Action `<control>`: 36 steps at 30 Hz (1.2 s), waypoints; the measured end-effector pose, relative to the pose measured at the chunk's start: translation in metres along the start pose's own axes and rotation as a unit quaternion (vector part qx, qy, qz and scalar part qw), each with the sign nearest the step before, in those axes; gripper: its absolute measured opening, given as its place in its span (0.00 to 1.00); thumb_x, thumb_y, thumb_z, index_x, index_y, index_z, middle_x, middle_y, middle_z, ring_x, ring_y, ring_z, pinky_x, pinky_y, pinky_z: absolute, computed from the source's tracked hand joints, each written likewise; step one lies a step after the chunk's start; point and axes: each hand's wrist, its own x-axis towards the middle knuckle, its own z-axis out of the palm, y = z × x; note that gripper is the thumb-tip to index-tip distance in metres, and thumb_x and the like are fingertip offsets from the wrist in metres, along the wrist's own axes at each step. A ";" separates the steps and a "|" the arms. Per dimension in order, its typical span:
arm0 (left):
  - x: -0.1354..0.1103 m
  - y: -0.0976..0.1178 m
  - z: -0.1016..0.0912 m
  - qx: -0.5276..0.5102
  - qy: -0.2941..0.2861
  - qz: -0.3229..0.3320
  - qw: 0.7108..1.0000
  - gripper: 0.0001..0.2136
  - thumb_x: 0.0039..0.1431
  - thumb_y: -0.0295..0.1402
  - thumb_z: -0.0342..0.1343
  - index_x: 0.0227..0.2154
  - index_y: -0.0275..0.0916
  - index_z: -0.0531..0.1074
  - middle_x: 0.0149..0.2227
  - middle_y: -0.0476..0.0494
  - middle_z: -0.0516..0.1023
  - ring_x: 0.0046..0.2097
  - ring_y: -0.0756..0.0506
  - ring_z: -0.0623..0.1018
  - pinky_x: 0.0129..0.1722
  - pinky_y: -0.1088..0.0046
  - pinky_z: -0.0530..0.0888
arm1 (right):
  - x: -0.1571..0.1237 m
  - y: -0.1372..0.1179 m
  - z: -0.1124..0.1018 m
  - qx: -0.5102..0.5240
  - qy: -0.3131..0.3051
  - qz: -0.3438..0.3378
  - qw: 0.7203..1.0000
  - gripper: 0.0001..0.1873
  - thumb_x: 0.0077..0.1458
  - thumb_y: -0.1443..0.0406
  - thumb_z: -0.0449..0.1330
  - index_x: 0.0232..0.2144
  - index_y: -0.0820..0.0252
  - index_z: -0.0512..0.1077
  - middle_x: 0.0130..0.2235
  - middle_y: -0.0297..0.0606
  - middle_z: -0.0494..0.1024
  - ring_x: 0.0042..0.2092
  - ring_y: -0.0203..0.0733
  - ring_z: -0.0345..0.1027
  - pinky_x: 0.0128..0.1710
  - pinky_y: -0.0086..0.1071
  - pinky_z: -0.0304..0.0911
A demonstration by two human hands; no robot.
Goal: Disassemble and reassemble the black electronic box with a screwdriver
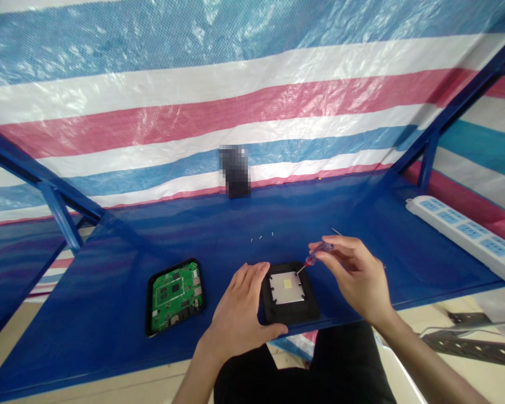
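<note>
A black square cover [273,312] lies on the blue table, with a silver metal plate [280,295] and a small pale pad on its middle. My left hand [242,311] grips the cover by its left side, fingers at the far edge and thumb along the near edge. In my right hand [357,275] is a screwdriver [312,257] with a clear purplish handle and a red collar. Its tip meets the plate's far right corner; whether a screw sits under it is too small to tell. Dark fasteners or tabs show around the plate's corners.
To the left, a green circuit board [175,292] sits in a black case. Several tiny screws [260,237] lie beyond the cover. A thin metal rod [335,231] is behind my right hand. A white power strip [467,230] runs along the right; a blurred dark object [237,174] stands at the back.
</note>
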 end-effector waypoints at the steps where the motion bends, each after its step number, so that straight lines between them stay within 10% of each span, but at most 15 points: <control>1: 0.000 0.000 0.000 0.000 0.001 0.001 1.000 0.46 0.46 0.47 0.67 0.65 0.34 0.54 0.66 0.30 0.62 0.66 0.27 0.60 0.64 0.42 0.59 | 0.000 -0.001 0.000 -0.001 0.000 -0.005 1.000 0.11 0.57 0.63 0.65 0.43 0.54 0.70 0.37 0.38 0.85 0.34 0.42 0.81 0.36 0.33 0.77; 36: -0.001 -0.003 0.002 0.015 -0.004 0.023 1.000 0.46 0.51 0.54 0.63 0.65 0.33 0.52 0.66 0.30 0.61 0.66 0.28 0.59 0.64 0.43 0.59 | 0.001 -0.007 0.001 -0.121 -0.009 -0.109 0.987 0.13 0.57 0.60 0.66 0.42 0.53 0.69 0.35 0.35 0.84 0.31 0.40 0.81 0.31 0.28 0.76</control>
